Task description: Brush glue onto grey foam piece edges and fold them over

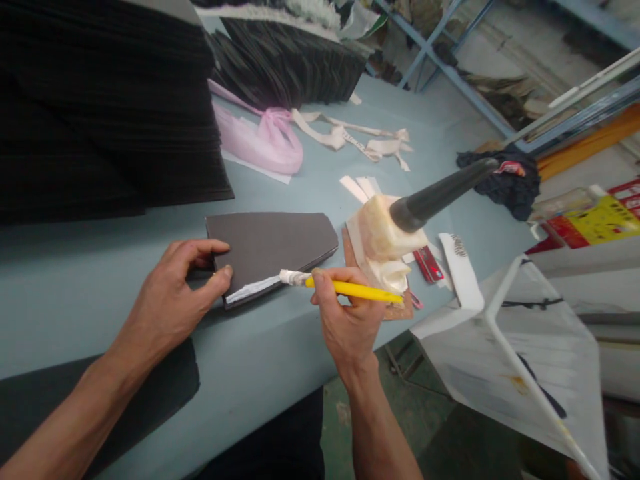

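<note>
A dark panel (273,243), wide at its left end and tapering to the right, lies on the light blue table (280,340); its edge looks layered. At its left end, my left hand (170,293) grips it, with thumb and forefinger on the top face. My right hand (353,320) is closed around a yellow-handled brush (367,291). White-coated bristles touch the panel's near edge, where a wet white strip (254,289) runs leftward. Just beyond my right hand stands a cream-coloured container (385,227) with white paste on its front and a black handle-like piece (445,193) sticking out.
Tall stacks of dark sheets (110,113) rise at the back left. Pink fabric (270,143) and cream strips (350,137) lie behind the panel. A dark piece (165,380) rests at the front left. On the right are a red box (427,265) and a white-framed bin (500,360).
</note>
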A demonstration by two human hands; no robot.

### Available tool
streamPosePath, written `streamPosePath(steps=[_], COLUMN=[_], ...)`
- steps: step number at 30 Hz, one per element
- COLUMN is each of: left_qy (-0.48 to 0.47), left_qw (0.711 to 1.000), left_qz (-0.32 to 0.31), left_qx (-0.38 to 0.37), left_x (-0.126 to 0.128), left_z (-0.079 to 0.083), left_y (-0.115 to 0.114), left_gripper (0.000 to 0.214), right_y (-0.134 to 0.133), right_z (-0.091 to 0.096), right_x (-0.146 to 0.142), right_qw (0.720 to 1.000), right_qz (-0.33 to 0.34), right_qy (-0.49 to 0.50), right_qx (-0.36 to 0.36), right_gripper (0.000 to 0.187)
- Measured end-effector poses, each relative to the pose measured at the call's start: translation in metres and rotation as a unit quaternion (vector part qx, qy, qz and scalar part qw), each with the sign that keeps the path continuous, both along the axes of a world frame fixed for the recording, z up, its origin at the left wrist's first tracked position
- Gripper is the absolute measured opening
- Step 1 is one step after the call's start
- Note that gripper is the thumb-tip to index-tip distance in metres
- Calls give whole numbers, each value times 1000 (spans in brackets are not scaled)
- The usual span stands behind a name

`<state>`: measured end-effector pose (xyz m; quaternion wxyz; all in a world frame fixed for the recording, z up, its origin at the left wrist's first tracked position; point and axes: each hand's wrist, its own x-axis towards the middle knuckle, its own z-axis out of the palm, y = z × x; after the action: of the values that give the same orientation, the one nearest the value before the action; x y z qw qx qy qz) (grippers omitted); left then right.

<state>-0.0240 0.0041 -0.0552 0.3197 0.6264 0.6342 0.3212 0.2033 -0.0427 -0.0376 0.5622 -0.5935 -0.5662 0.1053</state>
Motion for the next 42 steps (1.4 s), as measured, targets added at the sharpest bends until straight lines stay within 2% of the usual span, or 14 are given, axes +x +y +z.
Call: streamPosePath(steps=[12,23,28,33,38,42], left_qy=[11,8,6,10,6,10], left_qw=[1000,1000,1000,1000,1000,1000], left_qz=[-2,9,9,5,10,12], left_qx=[-4,-3,-1,-1,-8,-7], left_x=[0,2,1,1,2,2], left_z=[0,-1,-3,-5,-1,-3], left_y=[1,0,0,1,0,0], left_gripper=[45,47,45,48,50,52], right_y=[21,50,60,67,73,76], right_z=[8,14,20,23,23,27], right_x=[26,43,51,62,71,71], right_qw=[994,987,983,977,970,962], right_qz=[-58,-67,-81,-89,-101,-117], right_qy=[-51,-85,-129,-175,-213,-235], right_qx=[-72,-123,-107,-82,-62,-72], right_gripper=[38,53,62,56,58,57])
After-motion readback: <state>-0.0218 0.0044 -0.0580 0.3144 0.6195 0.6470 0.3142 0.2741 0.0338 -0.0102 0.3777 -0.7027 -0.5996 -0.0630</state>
